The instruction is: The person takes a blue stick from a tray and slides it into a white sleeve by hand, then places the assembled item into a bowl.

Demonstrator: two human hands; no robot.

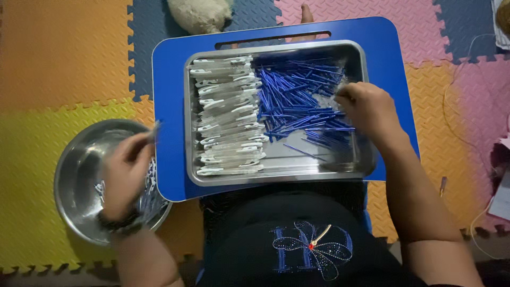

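The blue sticks [297,98] lie in a big loose heap in the right half of a metal tray [276,179], in the middle of the frame. The right hand [366,109] rests on the heap at its right edge. Its fingers are curled and pressed together on some sticks, though I cannot see just how many it pinches.

Beside the sticks, in the left half of the tray, white plastic pieces [228,117] sit in a long neat stack.

The left hand [125,172] is at the lower left of the frame, over a round metal bowl [74,175]. It is blurry. Its fingers look pinched on something thin, but I cannot tell what. A few small blue and white bits [151,183] lie in the bowl, by its right side.

So only a little seems done: the bowl holds few pieces, and the tray is full of sticks and white pieces.

The tray sits on a blue lap table [170,106]. Under it all are coloured foam floor mats [58,58].
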